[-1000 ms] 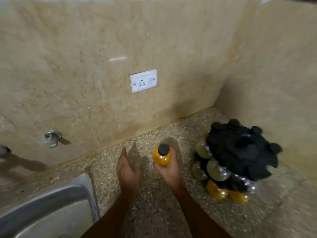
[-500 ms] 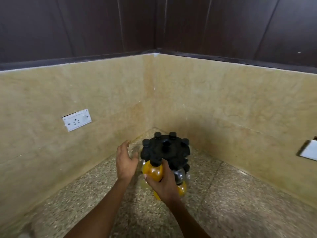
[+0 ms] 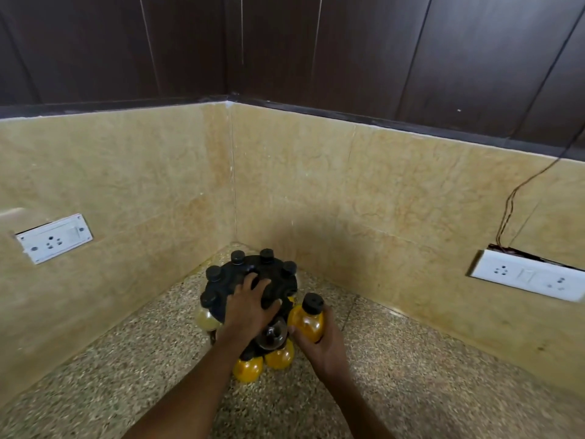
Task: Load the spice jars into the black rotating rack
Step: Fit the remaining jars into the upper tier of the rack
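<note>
Black plastic, knobbed with round caps, the rotating rack (image 3: 250, 282) stands in the corner of the speckled stone counter (image 3: 427, 369). Your left hand (image 3: 250, 307) lies on top, fingers spread and flat. Your right hand (image 3: 323, 340) grips a rounded amber spice jar (image 3: 307, 320) just right of it. White sockets (image 3: 53, 238) flank the marbled tile walls.

Left hand (image 3: 250, 307) on rack (image 3: 228, 280) — right hand (image 3: 326, 343) gripping jar (image 3: 307, 318)

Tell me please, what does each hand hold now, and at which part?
The right hand grips a yellow spice jar around its body, below the black cap. The left hand holds nothing; it rests spread on top of the black rack.
</note>
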